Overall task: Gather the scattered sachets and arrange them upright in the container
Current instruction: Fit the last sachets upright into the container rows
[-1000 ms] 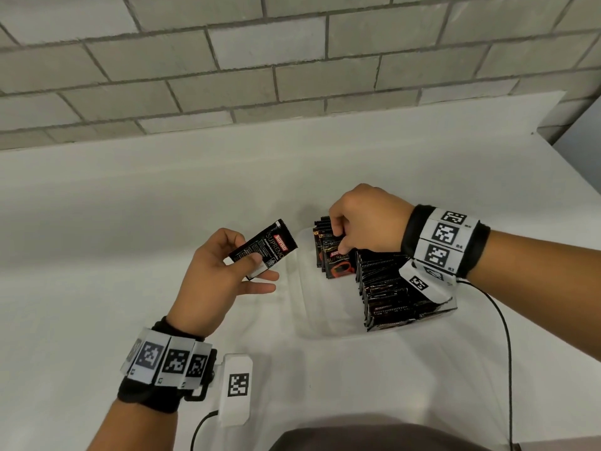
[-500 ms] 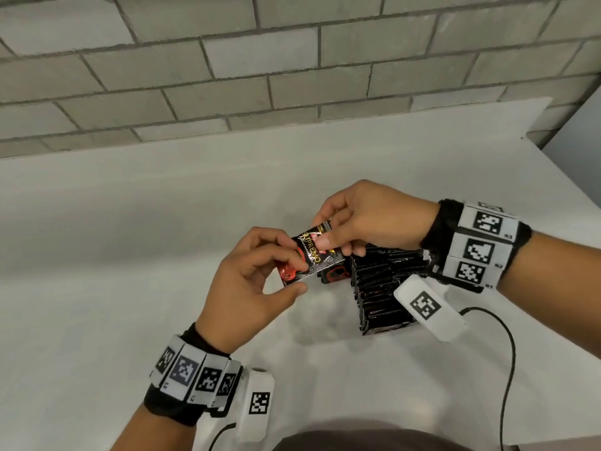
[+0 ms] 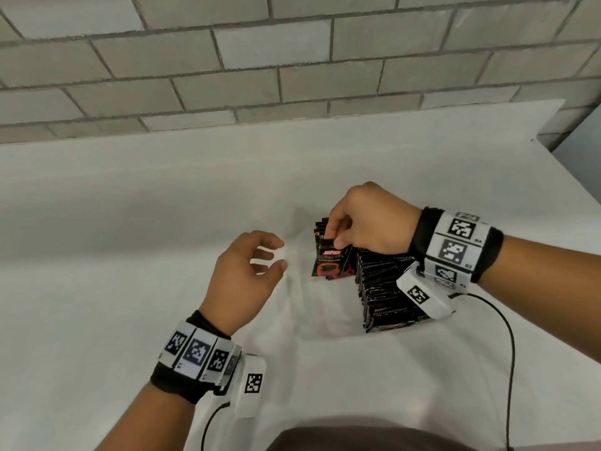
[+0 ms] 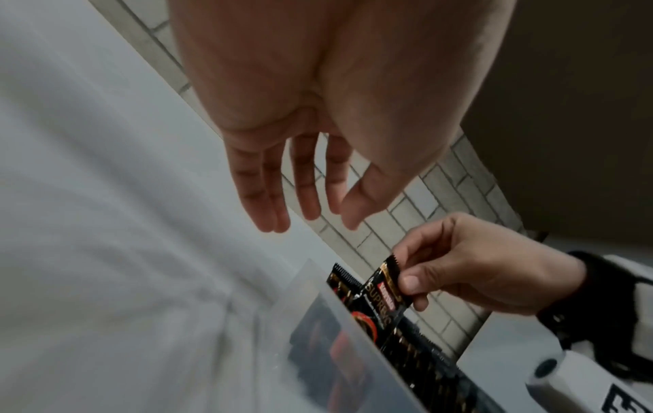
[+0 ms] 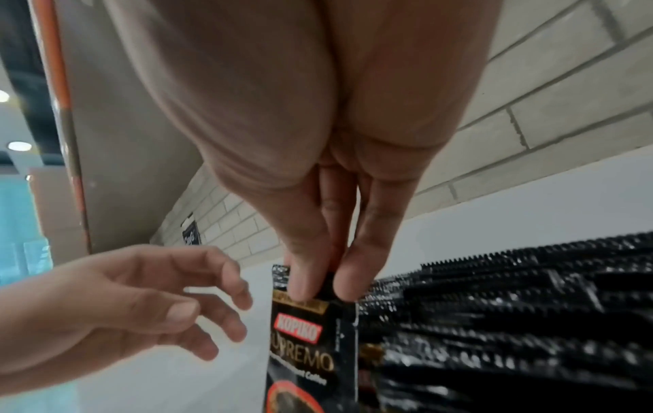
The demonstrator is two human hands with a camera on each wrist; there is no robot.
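Note:
My right hand (image 3: 338,237) pinches the top edge of a black coffee sachet (image 3: 330,263) and holds it upright at the front of a short row inside the clear container (image 3: 302,307). The same sachet (image 5: 304,352) shows between thumb and fingers in the right wrist view, and the sachet (image 4: 383,299) shows again in the left wrist view. A long row of upright black sachets (image 3: 387,294) fills the container's right side. My left hand (image 3: 273,258) hovers just left of the container, fingers relaxed and holding nothing.
The white table (image 3: 130,239) runs back to a grey brick wall (image 3: 292,60). Its right edge (image 3: 572,164) falls off at the far right. A black cable (image 3: 507,353) trails from my right wrist across the table.
My left hand passed the sachet to the right hand and drew back left, empty. My right hand carried the sachet down into the container.

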